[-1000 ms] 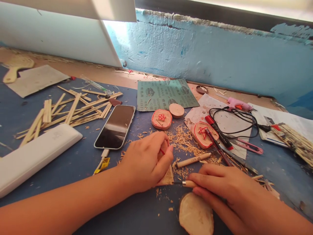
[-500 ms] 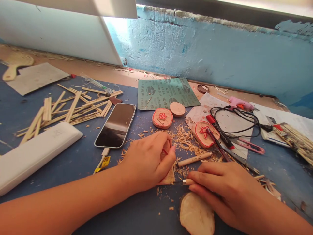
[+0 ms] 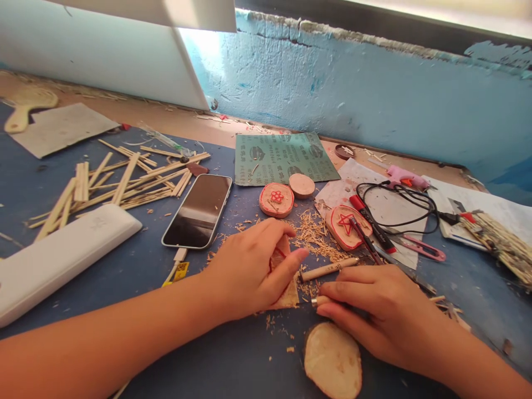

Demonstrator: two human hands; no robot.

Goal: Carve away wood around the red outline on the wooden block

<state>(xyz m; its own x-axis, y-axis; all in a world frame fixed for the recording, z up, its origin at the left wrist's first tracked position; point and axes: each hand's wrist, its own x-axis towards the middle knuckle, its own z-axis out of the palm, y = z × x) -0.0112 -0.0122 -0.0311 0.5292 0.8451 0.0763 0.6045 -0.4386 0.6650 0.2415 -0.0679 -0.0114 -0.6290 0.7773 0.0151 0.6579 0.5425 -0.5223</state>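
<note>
My left hand (image 3: 253, 271) is curled around a wood slice (image 3: 280, 252) marked with red lines. Most of that slice is hidden by the fingers, and a thin tan sheet (image 3: 286, 299) shows under the palm. Between the thumb and fingers of my right hand (image 3: 374, 313) is a wood carving tool (image 3: 319, 301) with a wooden handle and metal collar; its thin blade points left towards the sheet. Just beyond lies a second wooden-handled tool (image 3: 328, 269). A plain wood slice (image 3: 332, 359) rests below my right hand.
Shavings (image 3: 313, 235) surround slices bearing a red flower (image 3: 276, 200) and star (image 3: 349, 227). Behind is green sandpaper (image 3: 282, 158). A phone (image 3: 198, 211), white case (image 3: 70, 260) and sticks (image 3: 124, 183) lie left; a marker (image 3: 372, 224), black cable (image 3: 399, 208) and pink glue gun (image 3: 407, 176) lie right.
My left thumb has stretched out to the right, away from the slice. My right hand has shifted slightly up with the carving tool still in it. The view has moved a little.
</note>
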